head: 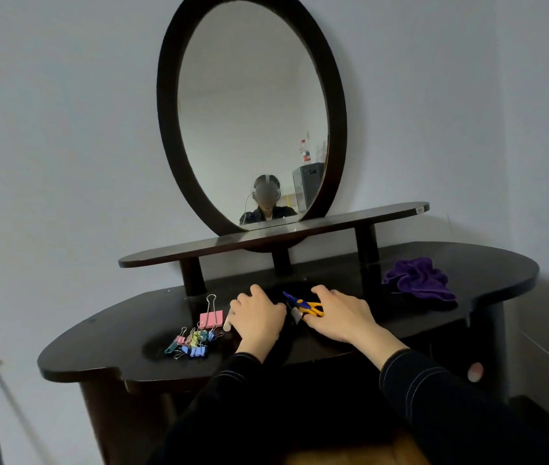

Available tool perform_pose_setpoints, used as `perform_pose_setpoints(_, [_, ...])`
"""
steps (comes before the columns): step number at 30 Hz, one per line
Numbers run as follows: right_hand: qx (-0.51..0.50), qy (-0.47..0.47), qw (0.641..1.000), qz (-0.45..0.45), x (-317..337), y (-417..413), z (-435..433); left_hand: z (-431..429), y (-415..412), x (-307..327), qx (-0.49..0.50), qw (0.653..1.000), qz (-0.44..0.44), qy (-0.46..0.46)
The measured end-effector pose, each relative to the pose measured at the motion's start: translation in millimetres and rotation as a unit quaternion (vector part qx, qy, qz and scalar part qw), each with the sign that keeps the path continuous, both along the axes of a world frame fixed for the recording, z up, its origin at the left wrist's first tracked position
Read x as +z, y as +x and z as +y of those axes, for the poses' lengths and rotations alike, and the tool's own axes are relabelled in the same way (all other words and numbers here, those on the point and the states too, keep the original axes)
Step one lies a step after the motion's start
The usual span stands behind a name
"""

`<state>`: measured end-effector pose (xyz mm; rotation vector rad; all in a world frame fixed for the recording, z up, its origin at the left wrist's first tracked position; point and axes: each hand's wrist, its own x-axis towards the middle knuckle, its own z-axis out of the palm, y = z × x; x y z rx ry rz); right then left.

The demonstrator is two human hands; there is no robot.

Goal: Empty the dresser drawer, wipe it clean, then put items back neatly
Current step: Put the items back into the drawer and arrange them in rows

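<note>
Right hand [340, 317] lies palm down on the dark dresser top [488, 263], its fingers curled on the yellow handles of blue-bladed scissors [301, 304]. Left hand [258, 317] rests just beside them with bent fingers; whether it holds anything cannot be told. Coloured binder clips [192, 342] lie heaped to its left. A crumpled purple cloth [419, 280] sits well apart on the right, and an oval mirror [253, 95] stands behind.

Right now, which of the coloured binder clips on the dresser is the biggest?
The large pink metal binder clip behind the heap of small coloured clips, wire handles raised; the others are much smaller.
</note>
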<state>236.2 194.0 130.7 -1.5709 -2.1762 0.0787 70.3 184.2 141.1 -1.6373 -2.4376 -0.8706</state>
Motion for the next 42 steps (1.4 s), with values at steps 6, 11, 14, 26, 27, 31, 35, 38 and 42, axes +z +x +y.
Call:
perform_pose_setpoints(6, [0.013, -0.034, 0.995, 0.087, 0.0, 1.7, 6.1, 6.8, 9.5, 1.7, -0.008, 0.998, 0.044, -0.034])
perform_pose_setpoints(11, [0.002, -0.043, 0.972, 0.230, -0.6, 9.0, 9.7, 3.7, 14.1, -3.3, -0.011, 0.997, 0.064, 0.032])
perform_pose_setpoints(14, [-0.014, -0.048, 0.941, 0.335, -0.6, 14.4, 11.6, 3.7, 13.7, -3.8, -0.024, 0.996, 0.069, 0.047])
perform_pose_setpoints(26, [-0.020, -0.058, 0.872, 0.485, -0.4, 20.0, 5.9, 8.3, 16.4, -5.3, -0.144, 0.979, 0.019, 0.142])
perform_pose_setpoints(27, [-0.020, -0.057, 0.870, 0.489, -0.2, 19.9, 6.0, 8.7, 16.4, -5.4, -0.146, 0.979, 0.012, 0.143])
perform_pose_setpoints(31, [-0.026, -0.049, 0.863, 0.503, 0.3, 20.2, 4.5, 9.8, 16.2, -4.9, -0.127, 0.985, 0.005, 0.113])
perform_pose_setpoints(35, [-0.026, -0.051, 0.863, 0.502, 1.2, 19.6, 2.6, 15.3, 14.0, -5.4, -0.115, 0.991, 0.059, 0.046])
perform_pose_setpoints(38, [-0.029, -0.049, 0.862, 0.504, 0.7, 20.2, 3.0, 18.8, 11.3, -7.9, -0.109, 0.991, 0.047, 0.055])
perform_pose_setpoints(42, [-0.047, -0.039, 0.851, 0.521, 0.1, 20.5, 5.6, 18.2, 11.6, -9.0, -0.100, 0.987, 0.055, 0.116])
